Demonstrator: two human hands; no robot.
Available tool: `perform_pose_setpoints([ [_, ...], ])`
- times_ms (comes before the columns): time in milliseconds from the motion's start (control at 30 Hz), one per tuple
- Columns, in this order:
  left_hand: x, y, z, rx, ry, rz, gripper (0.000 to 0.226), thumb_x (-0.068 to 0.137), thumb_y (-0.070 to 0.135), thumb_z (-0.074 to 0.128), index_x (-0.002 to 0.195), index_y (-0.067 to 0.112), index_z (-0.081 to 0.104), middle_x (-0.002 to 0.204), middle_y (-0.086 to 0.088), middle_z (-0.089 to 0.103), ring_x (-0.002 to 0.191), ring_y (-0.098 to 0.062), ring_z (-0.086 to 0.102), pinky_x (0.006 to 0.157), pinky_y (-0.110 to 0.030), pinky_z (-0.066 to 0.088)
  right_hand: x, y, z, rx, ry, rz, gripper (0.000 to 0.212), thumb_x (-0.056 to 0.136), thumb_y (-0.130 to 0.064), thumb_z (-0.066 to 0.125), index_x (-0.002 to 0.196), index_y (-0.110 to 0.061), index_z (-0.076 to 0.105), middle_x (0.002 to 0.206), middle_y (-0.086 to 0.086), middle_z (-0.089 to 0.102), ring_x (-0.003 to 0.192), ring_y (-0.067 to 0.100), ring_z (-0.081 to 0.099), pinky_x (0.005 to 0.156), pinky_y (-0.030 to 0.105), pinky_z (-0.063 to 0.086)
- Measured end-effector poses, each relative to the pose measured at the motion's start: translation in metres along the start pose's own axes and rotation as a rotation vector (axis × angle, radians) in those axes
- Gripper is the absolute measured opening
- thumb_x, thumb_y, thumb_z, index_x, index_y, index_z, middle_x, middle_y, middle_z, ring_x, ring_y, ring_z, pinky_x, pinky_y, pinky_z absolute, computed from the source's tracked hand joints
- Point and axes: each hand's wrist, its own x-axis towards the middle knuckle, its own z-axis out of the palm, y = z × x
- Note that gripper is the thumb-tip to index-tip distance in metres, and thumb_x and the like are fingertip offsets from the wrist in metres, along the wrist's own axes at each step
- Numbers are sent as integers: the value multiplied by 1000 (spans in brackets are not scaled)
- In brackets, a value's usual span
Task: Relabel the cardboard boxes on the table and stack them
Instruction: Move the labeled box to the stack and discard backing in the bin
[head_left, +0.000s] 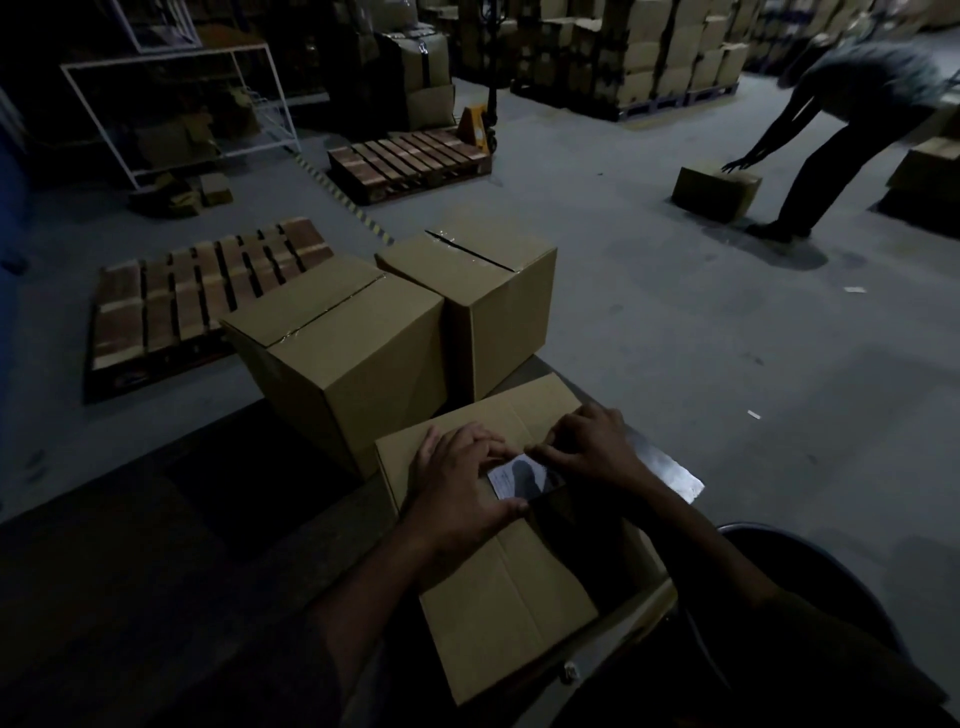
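Cardboard is seen throughout: three boxes are counted on the dark desk (130, 545). On the nearest box (498, 566), one white label (522, 475) is pressed flat by two hands. The left hand (457, 488) is spread open over the label's left edge; the right hand's (587, 447) fingers are bent, pinching its upper edge. Behind, two taped boxes (353, 353) (493, 301) are set touching. Two wooden pallets (208, 291) (410, 161) are laid on the floor, where another person (852, 130) is bent over a fourth box (717, 192).

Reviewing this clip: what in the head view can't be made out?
- Label text: too small, shadowed by both hands.
- Near box underside edge: cut off by forearms and dark.
- Bending person at right: blurred, head unseen.
- Shelving contents: too dark.
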Motion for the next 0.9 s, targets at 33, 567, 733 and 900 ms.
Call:
perform_pose_setpoints([
  [33,0,1,-1,-8,-2,0,58,67,71,70,116,41,63,124,24,55,131,2,42,129,-41,3,0,-1,-2,-1,-12,-13,50,70,-86,49,74,-37,57,103,-5,58,109,20,45,91,47,43],
  [567,-2,0,-6,-66,-39,-11,57,71,72,74,117,44,56,124,26,56,131,1,44,130,-43,7,-36,-22,-32,675,52,-175,21,87,-21,81,90,-6,67,86,4,72,82,17,70,72,28,56],
  [733,-6,5,-17,-204,-78,-52,51,74,44,83,119,43,61,118,39,55,115,26,44,126,-51,27,-63,-39,-29,741,119,-150,24,85,-20,82,105,-23,69,91,-5,72,86,11,71,74,30,60],
  [900,-5,-15,-35,-485,-178,-170,53,93,7,70,135,37,59,132,21,62,125,10,56,111,-40,52,-77,-43,-11,846,129,-72,15,87,-24,79,100,-21,72,95,-1,74,89,17,72,76,36,59],
])
